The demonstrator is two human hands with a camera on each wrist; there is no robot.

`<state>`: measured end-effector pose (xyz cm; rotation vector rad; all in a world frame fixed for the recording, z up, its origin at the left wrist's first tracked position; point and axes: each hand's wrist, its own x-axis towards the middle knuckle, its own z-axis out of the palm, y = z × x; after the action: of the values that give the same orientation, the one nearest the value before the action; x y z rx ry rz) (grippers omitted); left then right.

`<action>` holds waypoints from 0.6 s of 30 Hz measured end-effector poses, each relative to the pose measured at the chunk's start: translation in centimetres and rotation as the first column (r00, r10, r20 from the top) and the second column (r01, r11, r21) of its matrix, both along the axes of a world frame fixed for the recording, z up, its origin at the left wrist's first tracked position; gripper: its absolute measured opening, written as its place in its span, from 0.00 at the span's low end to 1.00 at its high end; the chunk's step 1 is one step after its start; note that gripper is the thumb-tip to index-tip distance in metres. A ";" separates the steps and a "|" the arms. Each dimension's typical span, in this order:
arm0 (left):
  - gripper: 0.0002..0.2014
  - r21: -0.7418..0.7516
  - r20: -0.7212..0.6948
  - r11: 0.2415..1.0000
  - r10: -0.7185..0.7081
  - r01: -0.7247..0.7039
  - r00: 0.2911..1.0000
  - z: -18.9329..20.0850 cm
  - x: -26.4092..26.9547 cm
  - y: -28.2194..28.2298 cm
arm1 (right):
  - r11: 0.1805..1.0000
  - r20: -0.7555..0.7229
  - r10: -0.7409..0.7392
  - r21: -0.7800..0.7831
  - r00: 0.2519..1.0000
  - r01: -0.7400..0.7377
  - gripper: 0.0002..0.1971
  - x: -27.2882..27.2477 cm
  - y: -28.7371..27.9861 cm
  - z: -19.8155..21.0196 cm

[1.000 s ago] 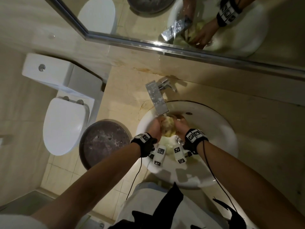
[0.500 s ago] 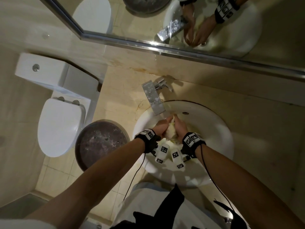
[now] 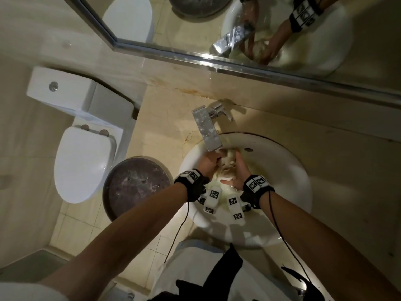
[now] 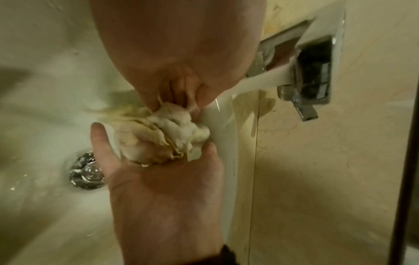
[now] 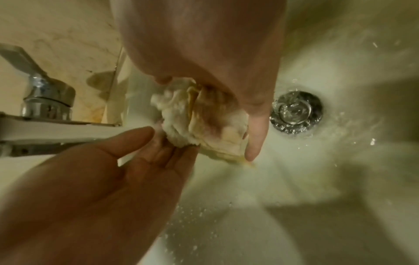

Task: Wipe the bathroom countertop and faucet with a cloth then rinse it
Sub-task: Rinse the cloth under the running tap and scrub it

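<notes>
A wadded pale cloth (image 3: 227, 162) sits under the steel faucet (image 3: 207, 129) spout, inside the white sink (image 3: 282, 170). Water pours from the spout (image 4: 260, 84) onto it. My left hand (image 3: 209, 162) pinches the cloth (image 4: 165, 138) with bunched fingertips on its left side. My right hand (image 3: 238, 172) cups it from the right, palm up in the left wrist view, thumb spread. In the right wrist view the cloth (image 5: 204, 122) lies between both hands, and my right fingers are hidden behind it. The beige countertop (image 3: 325, 153) surrounds the sink.
The metal drain (image 5: 294, 109) lies just beyond the hands, with water running into it. The faucet handle (image 3: 219, 111) stands behind the spout. A mirror (image 3: 260, 29) runs along the back wall. A toilet (image 3: 82, 161) and a round dark lid (image 3: 136, 185) are to the left.
Both hands have kept working the cloth under the spout. They pressed together half a second ago; now they have parted a little and my right thumb is spread.
</notes>
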<state>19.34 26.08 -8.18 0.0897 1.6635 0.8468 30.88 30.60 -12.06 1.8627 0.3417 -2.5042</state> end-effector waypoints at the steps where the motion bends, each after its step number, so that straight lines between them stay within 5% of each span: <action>1: 0.08 -0.003 0.004 1.000 -0.029 0.029 1.000 0.2 -0.2 -0.3 | 1.000 -0.009 0.010 -0.004 1.000 -0.010 0.34 -0.4 -0.1 0.1; 6: 0.24 -0.067 -0.021 0.996 -0.052 0.050 0.998 -2.6 -0.9 -3.5 | 0.991 0.083 0.080 0.103 0.993 -0.088 0.29 -3.1 -0.8 0.6; 9: 0.11 -0.052 -0.027 0.993 -0.108 0.106 0.994 0.1 -0.9 -3.1 | 0.961 0.170 0.150 0.208 0.974 -0.185 0.25 -3.5 -0.6 1.0; 14: 0.06 -0.048 0.092 0.972 -0.224 0.229 0.970 1.3 -1.7 -2.6 | 0.916 0.233 0.182 0.313 0.955 -0.251 0.21 -2.2 0.4 0.8; 18: 0.09 -0.126 -0.117 0.910 -0.408 0.394 0.905 3.8 -2.7 -1.8 | 0.880 0.242 0.225 0.366 0.944 -0.303 0.21 -0.9 1.3 0.7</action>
<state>16.65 24.25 -4.41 0.4186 1.7343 0.4498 29.95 31.87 -11.36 1.9934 1.0945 -2.1679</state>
